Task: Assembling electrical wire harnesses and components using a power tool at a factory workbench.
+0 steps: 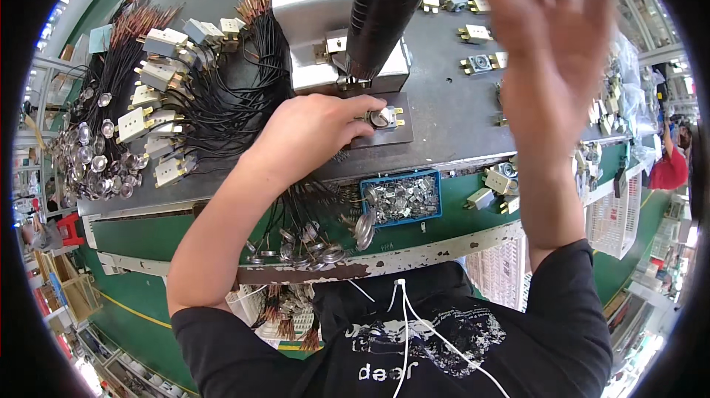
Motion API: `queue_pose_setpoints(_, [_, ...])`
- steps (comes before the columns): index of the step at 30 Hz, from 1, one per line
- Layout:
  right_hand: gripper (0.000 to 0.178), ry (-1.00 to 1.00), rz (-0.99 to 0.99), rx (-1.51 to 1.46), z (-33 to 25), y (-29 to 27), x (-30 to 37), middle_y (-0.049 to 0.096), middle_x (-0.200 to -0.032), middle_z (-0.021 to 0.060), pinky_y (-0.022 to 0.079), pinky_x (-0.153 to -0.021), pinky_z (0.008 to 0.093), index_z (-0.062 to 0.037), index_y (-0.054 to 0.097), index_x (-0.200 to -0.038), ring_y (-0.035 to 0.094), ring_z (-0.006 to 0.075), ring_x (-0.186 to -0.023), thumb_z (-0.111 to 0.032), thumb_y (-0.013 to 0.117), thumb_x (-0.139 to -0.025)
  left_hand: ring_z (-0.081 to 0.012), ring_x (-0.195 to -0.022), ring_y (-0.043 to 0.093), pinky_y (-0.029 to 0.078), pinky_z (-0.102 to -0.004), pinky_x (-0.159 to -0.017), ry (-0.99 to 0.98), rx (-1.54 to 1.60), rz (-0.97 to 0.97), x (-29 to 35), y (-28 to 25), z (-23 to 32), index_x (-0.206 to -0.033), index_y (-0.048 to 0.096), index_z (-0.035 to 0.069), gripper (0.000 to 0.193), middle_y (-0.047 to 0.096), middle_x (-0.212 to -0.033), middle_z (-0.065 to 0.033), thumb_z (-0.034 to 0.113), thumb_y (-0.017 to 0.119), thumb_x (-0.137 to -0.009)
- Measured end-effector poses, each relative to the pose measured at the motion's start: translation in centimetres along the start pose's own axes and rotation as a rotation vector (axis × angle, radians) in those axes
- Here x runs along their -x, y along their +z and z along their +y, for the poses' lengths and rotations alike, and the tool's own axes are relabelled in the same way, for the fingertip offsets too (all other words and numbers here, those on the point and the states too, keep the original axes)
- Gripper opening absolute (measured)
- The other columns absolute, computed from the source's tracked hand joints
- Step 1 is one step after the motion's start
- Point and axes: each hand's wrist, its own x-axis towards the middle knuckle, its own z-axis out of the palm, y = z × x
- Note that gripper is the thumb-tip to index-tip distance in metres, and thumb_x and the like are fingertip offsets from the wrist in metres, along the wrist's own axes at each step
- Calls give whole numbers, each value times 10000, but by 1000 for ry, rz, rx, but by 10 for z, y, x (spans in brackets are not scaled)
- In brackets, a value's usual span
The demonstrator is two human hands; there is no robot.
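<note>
My left hand (307, 128) pinches the pronged fitting (386, 118) by its left end, prongs (400, 111) rightward, my blurred right hand (547, 54) splayed, apparently empty

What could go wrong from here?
The left hand holds a small part close to the grey machine, so fingers might get pinched if something there moved. The black wires bunched beside that forearm could snag. The open blue tray of small metal pieces might spill if bumped.
</note>
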Motion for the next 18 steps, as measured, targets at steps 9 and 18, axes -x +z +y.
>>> queue_pose_setpoints(9, [433,134,-188,-198,14,17,-15,694,-988,107,531,-658,270,12,560,-1276,672,140,-781,-121,776,-925,-288,-885,722,569,-413,-735,84,-98,79,5,8,-4,-1218,665,166,289,752,-935,-83,296,657,-960])
queue_pose_setpoints(18, [216,45,-11,-60,-7,32,-9,673,-736,47,500,-527,247,16,657,-1053,632,110,-581,-91,781,-912,-300,-848,719,566,-437,-706,79,-117,155,8,16,-9,-1240,636,166,310,720,-851,-78,282,663,-954])
